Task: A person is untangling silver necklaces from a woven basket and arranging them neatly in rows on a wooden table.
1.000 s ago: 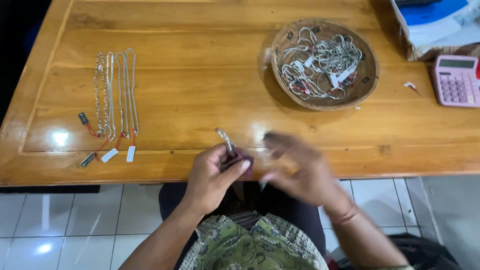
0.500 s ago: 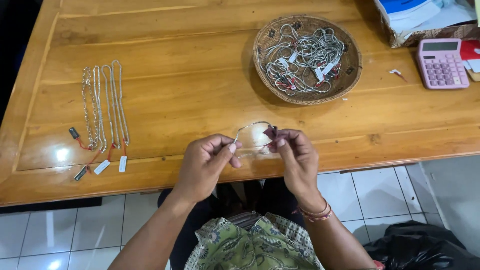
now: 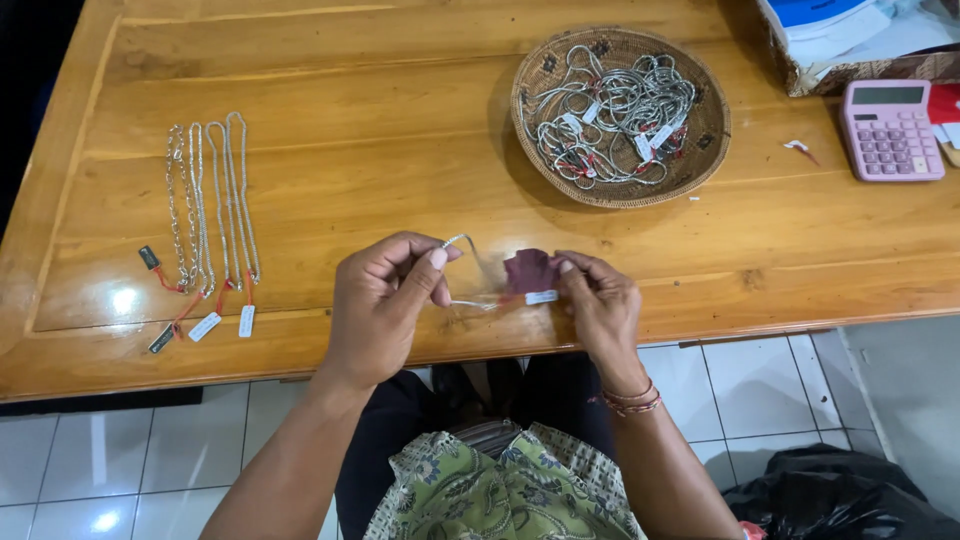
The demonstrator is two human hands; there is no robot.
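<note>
Pinching a thin silver chain [image 3: 468, 272] between thumb and forefinger, the left hand [image 3: 385, 300] hovers over the surface's near edge, knuckles up. The right hand [image 3: 598, 300] has its grip closed on a dark red cloth [image 3: 528, 270] and a white tag [image 3: 541, 297]. Since half a second ago, the hands have drawn apart, stretching the chain between them.
</note>
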